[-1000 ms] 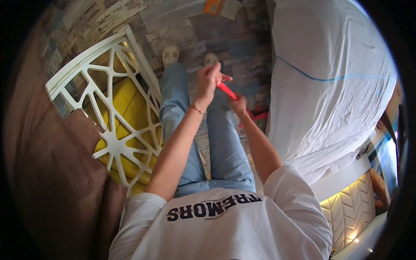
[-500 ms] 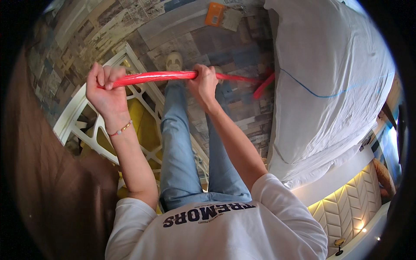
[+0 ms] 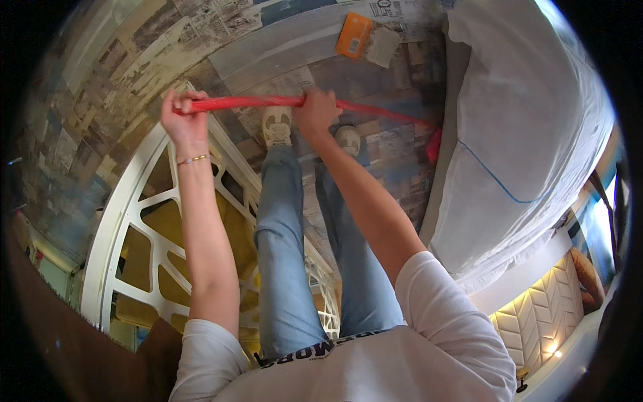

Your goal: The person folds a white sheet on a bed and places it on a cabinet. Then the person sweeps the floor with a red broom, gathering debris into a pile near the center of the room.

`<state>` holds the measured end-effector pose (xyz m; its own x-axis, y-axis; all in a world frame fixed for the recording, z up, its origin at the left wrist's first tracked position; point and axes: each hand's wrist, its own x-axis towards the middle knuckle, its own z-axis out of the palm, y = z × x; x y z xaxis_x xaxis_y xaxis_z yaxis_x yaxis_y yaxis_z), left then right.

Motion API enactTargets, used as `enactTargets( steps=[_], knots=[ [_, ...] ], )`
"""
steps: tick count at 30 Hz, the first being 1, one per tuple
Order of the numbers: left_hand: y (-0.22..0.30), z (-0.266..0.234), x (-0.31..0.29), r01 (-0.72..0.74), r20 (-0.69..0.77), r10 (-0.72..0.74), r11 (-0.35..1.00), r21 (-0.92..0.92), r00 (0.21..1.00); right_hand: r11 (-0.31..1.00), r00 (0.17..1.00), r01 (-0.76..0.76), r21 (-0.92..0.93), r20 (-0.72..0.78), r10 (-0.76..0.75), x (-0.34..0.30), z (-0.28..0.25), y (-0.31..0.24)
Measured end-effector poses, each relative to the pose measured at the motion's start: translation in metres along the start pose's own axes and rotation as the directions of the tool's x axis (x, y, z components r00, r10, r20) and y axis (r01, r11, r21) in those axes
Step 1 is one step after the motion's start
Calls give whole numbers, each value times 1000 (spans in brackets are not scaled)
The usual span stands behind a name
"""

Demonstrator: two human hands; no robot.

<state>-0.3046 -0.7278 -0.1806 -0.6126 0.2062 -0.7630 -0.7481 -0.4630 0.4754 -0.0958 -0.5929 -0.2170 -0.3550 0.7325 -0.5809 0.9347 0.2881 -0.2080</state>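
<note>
A long, glossy red plastic strip (image 3: 244, 102), folded or rolled narrow, is stretched roughly level between my hands. My left hand (image 3: 186, 119) is closed around its left end. Farther along, my right hand (image 3: 316, 112) grips it from above, slightly smeared by motion. Past the right hand, the strip's thinner tail slopes down to the right and ends in a blurred, wider red end (image 3: 434, 145) beside the bed. Whether it is a tube or flat film, I cannot tell.
A bed (image 3: 516, 127) with white covering stands on the right, a blue cord (image 3: 495, 177) across it. An orange packet (image 3: 353, 35) and a grey piece (image 3: 383, 47) lie on the patchwork floor ahead. To the left is a white lattice panel (image 3: 127, 221). My shoes (image 3: 277, 126) are below the strip.
Both hands have moved forward, away from my body, with the left hand also shifting right. The strip's tail has swung and its end hangs lower. My view has shifted slightly.
</note>
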Motion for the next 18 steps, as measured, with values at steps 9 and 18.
enactTargets(
  steps=[9,18],
  knots=[
    [36,77,-38,-108,-105,104,994,-30,989,992,995,92,-89,46,-88,27,-76,-47],
    [252,58,-138,-416,40,414,905,90,909,922,936,352,160,-76,-344,-76,-117,-200]
  ],
)
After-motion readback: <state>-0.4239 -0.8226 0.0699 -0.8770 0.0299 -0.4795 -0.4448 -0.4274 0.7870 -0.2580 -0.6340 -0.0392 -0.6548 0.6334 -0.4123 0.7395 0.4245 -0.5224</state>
